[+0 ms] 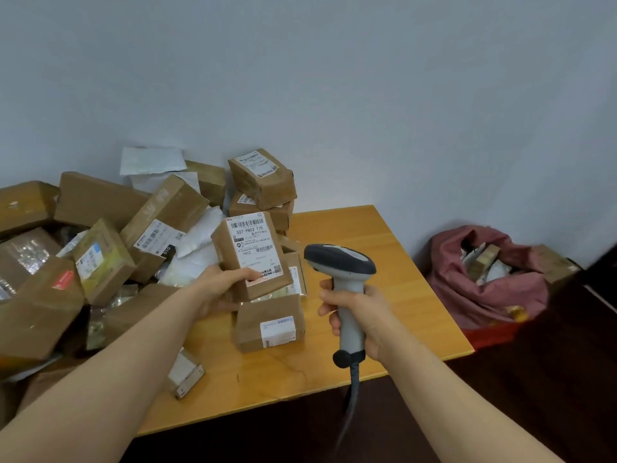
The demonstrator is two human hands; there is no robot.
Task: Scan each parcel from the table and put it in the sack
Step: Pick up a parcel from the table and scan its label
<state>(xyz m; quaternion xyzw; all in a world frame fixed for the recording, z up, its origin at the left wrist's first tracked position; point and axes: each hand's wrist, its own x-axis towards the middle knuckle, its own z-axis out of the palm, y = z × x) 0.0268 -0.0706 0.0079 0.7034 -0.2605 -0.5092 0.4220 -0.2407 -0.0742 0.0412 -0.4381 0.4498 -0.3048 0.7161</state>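
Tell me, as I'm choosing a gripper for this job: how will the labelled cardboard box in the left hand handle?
Probably light: the left hand alone holds the cardboard box up by its lower end. Likely stiff: its faces look flat and undented. It shouldn't roll, though stood on end it might tip.

A plain pale blue-grey wall (367, 95) fills the upper half of the view, evenly lit. Below it a dark brown floor (534, 396) runs along the near edge and out to the right. At far right a brown cardboard box (554, 262) sits on the floor against the wall, partly hidden. Just beside it, at the frame's edge, is a dark shape (606, 259), too blurred to identify
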